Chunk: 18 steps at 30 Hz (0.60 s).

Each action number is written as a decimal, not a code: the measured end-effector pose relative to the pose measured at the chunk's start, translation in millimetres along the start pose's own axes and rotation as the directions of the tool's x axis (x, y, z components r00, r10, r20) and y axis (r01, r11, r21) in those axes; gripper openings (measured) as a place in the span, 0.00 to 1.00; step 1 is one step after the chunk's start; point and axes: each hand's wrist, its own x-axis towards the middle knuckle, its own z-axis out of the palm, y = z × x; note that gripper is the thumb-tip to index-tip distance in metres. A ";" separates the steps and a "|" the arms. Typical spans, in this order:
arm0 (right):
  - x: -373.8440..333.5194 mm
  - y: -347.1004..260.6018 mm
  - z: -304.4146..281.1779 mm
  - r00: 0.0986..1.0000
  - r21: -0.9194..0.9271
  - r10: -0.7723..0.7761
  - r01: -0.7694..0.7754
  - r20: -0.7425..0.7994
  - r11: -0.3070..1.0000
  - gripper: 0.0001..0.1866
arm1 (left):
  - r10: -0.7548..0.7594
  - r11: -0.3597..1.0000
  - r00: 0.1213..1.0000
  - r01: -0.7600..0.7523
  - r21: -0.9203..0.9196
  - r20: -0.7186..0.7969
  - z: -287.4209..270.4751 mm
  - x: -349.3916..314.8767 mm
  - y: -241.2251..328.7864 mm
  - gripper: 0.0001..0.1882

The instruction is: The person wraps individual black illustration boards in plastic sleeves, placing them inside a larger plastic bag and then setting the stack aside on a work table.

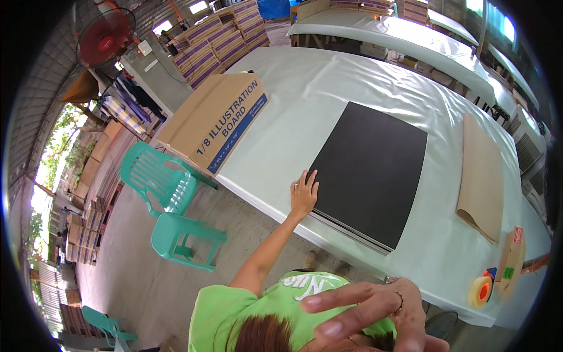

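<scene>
A stack of large black boards (369, 176) lies on the table in front of me, its layered near edge showing paler sheets below the top. My left hand (303, 195) rests at the left edge of this stack, fingers spread, with the fingertips on the edge of the black surface. Close to the camera, my right hand (381, 311) is raised in front of my green shirt. Two of its fingers stretch out to the left and I see nothing held in it; some of its other fingers are partly hidden.
The table (281, 111) has a glossy white cover. A cardboard carton (214, 120) stands at its left, brown paper (480, 176) lies at the right, and a tape roll (481, 290) sits near the right corner. A green chair (161, 176) and stool (182, 237) stand at the left.
</scene>
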 end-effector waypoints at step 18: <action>27.6 8.8 18.2 0.990 0.308 -0.099 0.125 -0.100 0.943 0.26 | -0.046 0.998 0.999 0.045 -0.045 -0.018 1.3 1.2 -2.2 0.20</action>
